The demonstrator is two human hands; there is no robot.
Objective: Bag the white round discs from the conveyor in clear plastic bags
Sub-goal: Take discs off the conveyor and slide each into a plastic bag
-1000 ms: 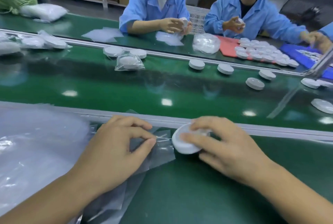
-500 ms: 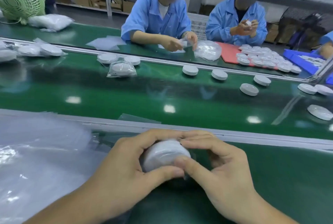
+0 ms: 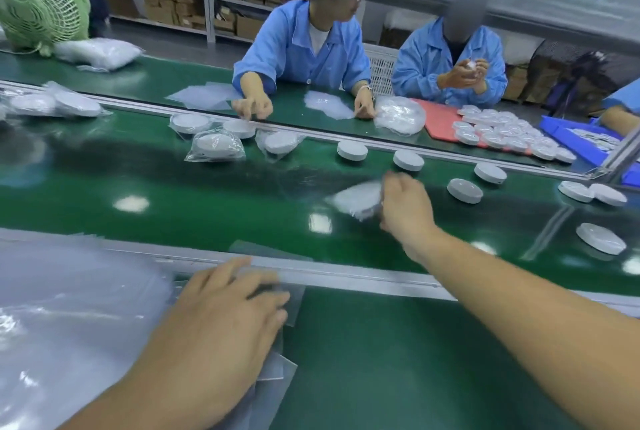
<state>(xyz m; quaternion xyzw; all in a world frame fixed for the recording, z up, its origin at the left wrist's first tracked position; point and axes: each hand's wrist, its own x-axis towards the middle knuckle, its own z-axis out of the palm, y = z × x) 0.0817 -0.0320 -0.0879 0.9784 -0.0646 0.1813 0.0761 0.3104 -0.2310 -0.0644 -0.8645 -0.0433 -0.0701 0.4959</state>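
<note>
My right hand (image 3: pixel 405 208) reaches out over the green conveyor belt (image 3: pixel 173 194) and grips a bagged white disc (image 3: pixel 358 199), which is blurred by motion just above the belt. My left hand (image 3: pixel 225 318) lies flat, fingers spread, on a stack of clear plastic bags (image 3: pixel 273 370) on the near bench. Loose white discs (image 3: pixel 464 190) lie on the belt to the right. Bagged discs (image 3: pixel 216 145) lie on the belt's far left side.
A big heap of clear bags (image 3: pixel 62 318) fills the near left. A metal rail (image 3: pixel 346 277) divides bench from belt. Two people in blue coats (image 3: pixel 304 45) work across the belt, with a red mat of discs (image 3: pixel 502 133), a blue tray (image 3: pixel 581 140) and a green fan (image 3: pixel 38 0).
Both hands held the disc at the bench while it went into a bag. My right hand has since carried the bagged disc out over the belt; my left has dropped onto the bag stack.
</note>
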